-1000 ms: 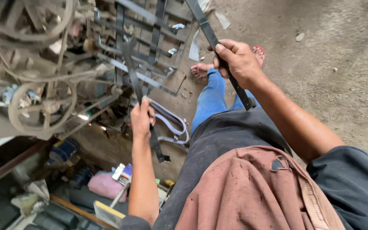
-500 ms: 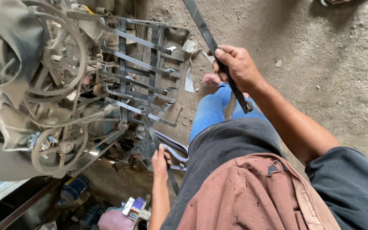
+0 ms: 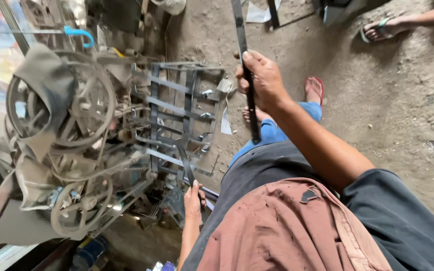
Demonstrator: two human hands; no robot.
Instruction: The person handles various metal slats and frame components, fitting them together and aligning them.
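Metal strip (image 3: 242, 45) gripped by right hand (image 3: 261, 83); left hand (image 3: 193, 198) grips bar (image 3: 186, 168).

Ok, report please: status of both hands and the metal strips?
Right hand grips long flat metal strip. Left hand holds shorter strip beside metal frame.

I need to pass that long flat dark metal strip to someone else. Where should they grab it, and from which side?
Take the long flat dark metal strip on the bare upper length above the right hand, coming from the open dirt-floor side. The strip stands nearly upright, and the rusty metal frame crowds its other side.
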